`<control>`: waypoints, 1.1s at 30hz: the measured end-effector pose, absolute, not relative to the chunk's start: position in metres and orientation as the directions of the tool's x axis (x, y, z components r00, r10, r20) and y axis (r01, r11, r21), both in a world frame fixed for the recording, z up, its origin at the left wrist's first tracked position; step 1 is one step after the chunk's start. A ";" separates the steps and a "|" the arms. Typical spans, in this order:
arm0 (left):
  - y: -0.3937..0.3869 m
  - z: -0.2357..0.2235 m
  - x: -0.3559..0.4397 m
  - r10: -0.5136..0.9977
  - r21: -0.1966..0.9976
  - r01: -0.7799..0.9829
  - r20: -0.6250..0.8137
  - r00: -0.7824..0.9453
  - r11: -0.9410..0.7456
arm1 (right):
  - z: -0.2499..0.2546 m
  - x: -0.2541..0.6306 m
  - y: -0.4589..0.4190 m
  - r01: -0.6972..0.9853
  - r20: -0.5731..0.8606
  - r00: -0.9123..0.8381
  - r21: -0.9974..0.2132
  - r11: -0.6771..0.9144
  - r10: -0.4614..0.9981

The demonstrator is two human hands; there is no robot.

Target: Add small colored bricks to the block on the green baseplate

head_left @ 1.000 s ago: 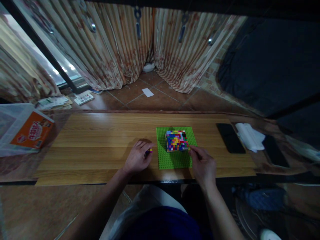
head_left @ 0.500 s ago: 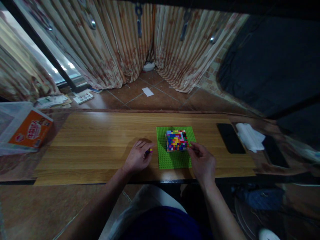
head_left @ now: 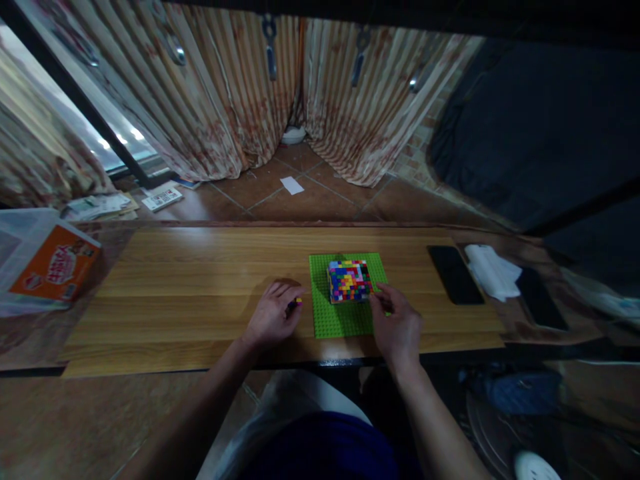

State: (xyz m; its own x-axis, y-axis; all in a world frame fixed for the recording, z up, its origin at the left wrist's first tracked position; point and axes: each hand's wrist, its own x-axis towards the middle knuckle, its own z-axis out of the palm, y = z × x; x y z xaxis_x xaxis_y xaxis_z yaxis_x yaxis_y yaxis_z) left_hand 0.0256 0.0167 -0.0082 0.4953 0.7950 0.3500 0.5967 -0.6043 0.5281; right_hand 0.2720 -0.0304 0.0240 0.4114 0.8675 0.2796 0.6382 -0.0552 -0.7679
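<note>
A block built of many small coloured toy bricks (head_left: 349,280) stands on a green studded baseplate (head_left: 331,325). My left hand (head_left: 276,312) rests on the table left of the baseplate, its fingers curled around a few small toy bricks (head_left: 299,302); yellow and dark ones peek out by the thumb. At the block's right front corner, my right hand (head_left: 397,325) has thumb and index finger pinched together. Whatever lies between those fingertips is too small to make out.
The wooden tabletop (head_left: 185,287) runs left and right of the baseplate. On the right lie a black phone (head_left: 455,275), white tissues (head_left: 490,272) and another dark flat device (head_left: 543,299). A clear plastic box with an orange label (head_left: 56,265) stands at the far left.
The whole view has shifted slightly. My right hand stays at the block's right front corner, its fingers moved only a little. My left hand still holds the small bricks.
</note>
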 end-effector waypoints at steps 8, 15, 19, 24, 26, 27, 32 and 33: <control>0.017 -0.007 0.026 0.792 0.538 0.584 0.361 0.492 -0.608 | 0.017 0.276 -0.039 0.581 0.244 0.456 -0.810 -0.079 0.856; 0.017 -0.010 0.025 0.805 0.555 0.584 0.369 0.465 -0.592 | 0.022 0.255 -0.063 0.588 0.324 0.350 -0.806 0.063 0.879; 0.016 -0.010 0.024 0.819 0.587 0.572 0.376 0.433 -0.572 | 0.024 0.223 -0.064 0.562 0.314 0.131 -0.805 0.190 0.940; 0.015 -0.009 0.024 0.827 0.630 0.537 0.392 0.403 -0.561 | 0.010 0.195 -0.050 0.563 0.287 -0.017 -0.789 0.246 0.958; 0.015 -0.008 0.024 0.832 0.638 0.536 0.392 0.393 -0.553 | 0.004 0.189 -0.042 0.569 0.271 -0.028 -0.787 0.239 0.962; 0.015 -0.008 0.024 0.835 0.641 0.536 0.392 0.386 -0.549 | 0.002 0.186 -0.039 0.569 0.265 -0.030 -0.788 0.235 0.964; 0.015 -0.008 0.023 0.828 0.640 0.526 0.404 0.389 -0.560 | 0.000 0.177 -0.024 0.547 0.264 -0.062 -0.798 0.254 0.963; 0.016 -0.008 0.023 0.826 0.639 0.524 0.408 0.389 -0.563 | 0.000 0.176 -0.022 0.542 0.261 -0.069 -0.801 0.256 0.963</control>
State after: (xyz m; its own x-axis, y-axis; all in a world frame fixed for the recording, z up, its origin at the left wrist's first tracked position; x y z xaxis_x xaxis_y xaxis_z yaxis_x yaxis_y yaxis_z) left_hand 0.0227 0.0156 -0.0083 0.3892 0.8257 0.4083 0.5239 -0.5630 0.6392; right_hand 0.1763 -0.0216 0.0003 -0.0687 0.9628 0.2614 0.5417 0.2561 -0.8006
